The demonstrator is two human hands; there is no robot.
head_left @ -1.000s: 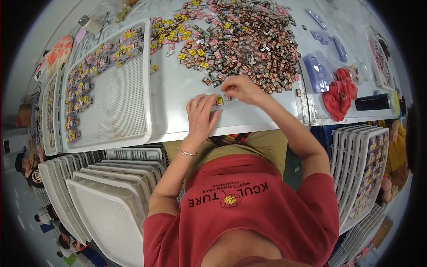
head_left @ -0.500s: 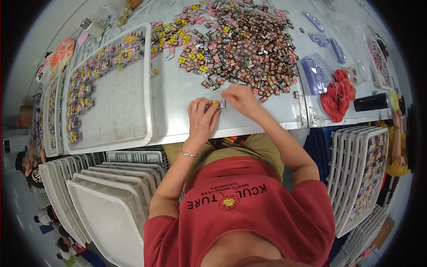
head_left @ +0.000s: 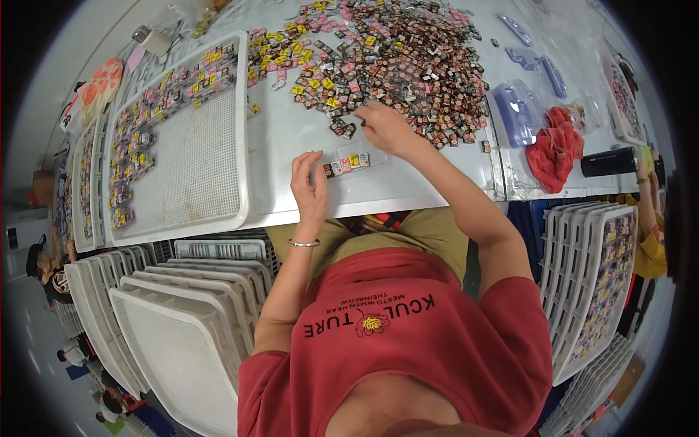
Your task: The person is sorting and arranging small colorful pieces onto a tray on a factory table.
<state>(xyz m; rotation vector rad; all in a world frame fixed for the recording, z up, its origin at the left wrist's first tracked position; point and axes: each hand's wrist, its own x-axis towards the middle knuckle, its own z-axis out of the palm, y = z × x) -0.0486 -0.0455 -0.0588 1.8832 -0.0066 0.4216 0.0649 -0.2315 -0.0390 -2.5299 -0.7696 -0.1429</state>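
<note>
A transparent plastic case (head_left: 375, 154) lies on the table in front of me, with a short row of small coloured square pieces (head_left: 345, 165) in it. Beside the row's left end is my left hand (head_left: 310, 186), its thumb and fingers apart and nothing in them. My right hand (head_left: 387, 130) reaches past the case to the near edge of a big heap of small dark, pink and yellow square pieces (head_left: 408, 73). Its fingertips are pinched together; whatever they hold is too small to make out. A few dark pieces (head_left: 342, 129) lie loose close to those fingertips.
A white mesh tray (head_left: 246, 146) with rows of filled cases stands at left. Right of the heap are purple plastic parts (head_left: 515, 116), a red cloth (head_left: 551, 156) and a black cylinder (head_left: 609, 162). Stacked white trays (head_left: 171, 342) flank me below the table.
My right hand has moved up and left from the case to the heap. My left hand has let go of the row and drawn back left, its fingers opening.
</note>
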